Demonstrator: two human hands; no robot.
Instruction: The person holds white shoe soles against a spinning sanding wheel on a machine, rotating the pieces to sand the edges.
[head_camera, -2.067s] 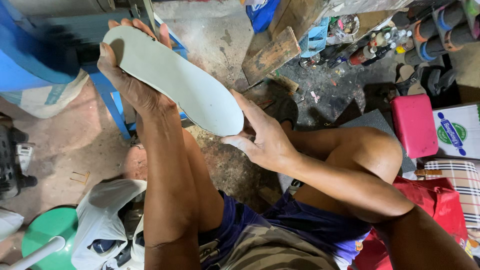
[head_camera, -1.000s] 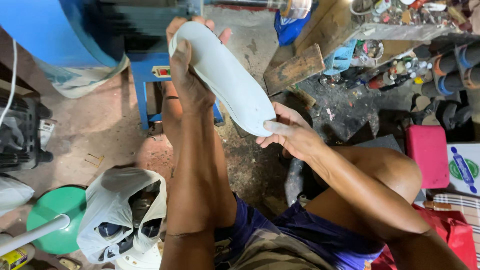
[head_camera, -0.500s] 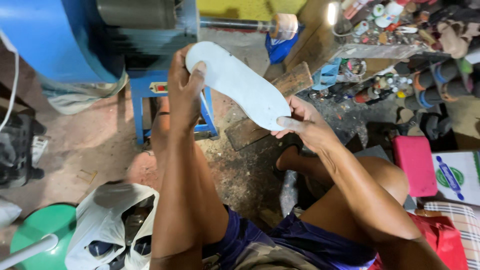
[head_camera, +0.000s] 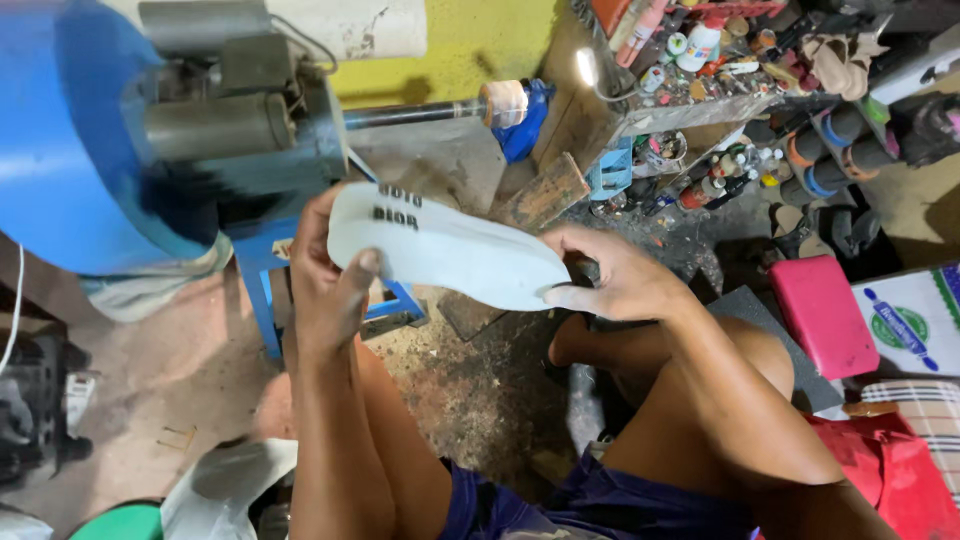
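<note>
Left hand (head_camera: 330, 285) clamped on the heel end of a pale shoe insole (head_camera: 450, 255), thumb over the top face, fingers curled behind; some dark lettering shows near that end. The insole is held in the air, flat face toward the camera, just in front of the blue machine (head_camera: 90, 140) and its projecting shaft (head_camera: 420, 112) with a taped, blue-wrapped tip. Right hand (head_camera: 610, 275) pinches the toe end, fingers half closed, thumb on the near edge. Risk, as I judge it: the sheet is thin and gripped only at its two ends, so it could bow or slip from the lighter right-hand pinch; knuckles sit near the shaft and could catch if it turns. Below: stained, gritty concrete floor (head_camera: 470, 390), a blue stool frame (head_camera: 265, 300). Right side: crowded shelves of bottles and tins (head_camera: 700, 60), a pink box (head_camera: 825, 315), a red bag (head_camera: 890, 470).
</note>
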